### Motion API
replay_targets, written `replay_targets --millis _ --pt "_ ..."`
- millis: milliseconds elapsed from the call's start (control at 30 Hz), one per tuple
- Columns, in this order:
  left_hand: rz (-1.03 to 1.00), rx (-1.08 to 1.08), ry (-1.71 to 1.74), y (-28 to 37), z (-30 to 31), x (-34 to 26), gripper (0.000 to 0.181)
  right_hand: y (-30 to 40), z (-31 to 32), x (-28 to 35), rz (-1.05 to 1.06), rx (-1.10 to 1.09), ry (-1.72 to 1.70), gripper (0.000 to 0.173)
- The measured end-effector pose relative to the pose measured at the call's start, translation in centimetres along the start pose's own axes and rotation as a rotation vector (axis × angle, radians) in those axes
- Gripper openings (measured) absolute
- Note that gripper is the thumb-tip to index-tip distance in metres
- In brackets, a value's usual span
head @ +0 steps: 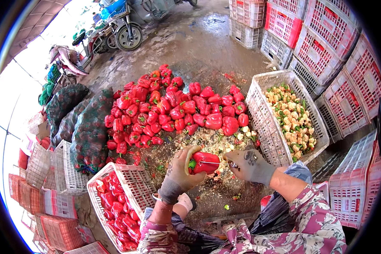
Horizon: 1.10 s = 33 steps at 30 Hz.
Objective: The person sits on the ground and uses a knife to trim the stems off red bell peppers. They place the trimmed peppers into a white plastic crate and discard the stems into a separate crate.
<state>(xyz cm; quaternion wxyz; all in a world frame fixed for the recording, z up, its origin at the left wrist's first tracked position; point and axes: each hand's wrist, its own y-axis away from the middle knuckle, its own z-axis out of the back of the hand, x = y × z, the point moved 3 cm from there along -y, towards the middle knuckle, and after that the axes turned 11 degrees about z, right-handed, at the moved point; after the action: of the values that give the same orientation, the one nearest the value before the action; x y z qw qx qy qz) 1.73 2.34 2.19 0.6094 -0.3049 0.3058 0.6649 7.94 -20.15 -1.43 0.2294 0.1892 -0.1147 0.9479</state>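
Note:
My gloved left hand is closed around a red bell pepper, whose green stem faces my palm. In my gloved right hand is a small knife; its thin blade lies against the pepper's side, and my fingers hide most of the handle. On the floor beyond my hands lies a heap of whole red bell peppers. To the right stands a white plastic crate of pale pepper cores with green stems. At lower left, another white crate holds red peppers.
Full net sacks lie at the left, near empty crates. Tall stacks of plastic crates line the right side. Seeds and scraps cover the floor before me. A motorcycle stands at the back left.

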Motion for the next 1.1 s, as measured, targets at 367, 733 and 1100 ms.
replay_targets --millis 367,733,1100 --pt "0.230 0.072 0.589 0.9 1.1 1.1 0.074 2.7 -1.8 -1.9 -0.014 0.055 -0.041 0.030" --pt "0.249 0.031 0.642 1.0 1.8 1.4 0.062 -1.3 -0.5 -2.0 -0.081 -0.153 -0.775 0.061" --pt "0.263 0.251 0.927 1.1 -1.3 -1.5 0.053 -2.5 2.2 1.0 -0.117 -0.073 -1.030 0.074"
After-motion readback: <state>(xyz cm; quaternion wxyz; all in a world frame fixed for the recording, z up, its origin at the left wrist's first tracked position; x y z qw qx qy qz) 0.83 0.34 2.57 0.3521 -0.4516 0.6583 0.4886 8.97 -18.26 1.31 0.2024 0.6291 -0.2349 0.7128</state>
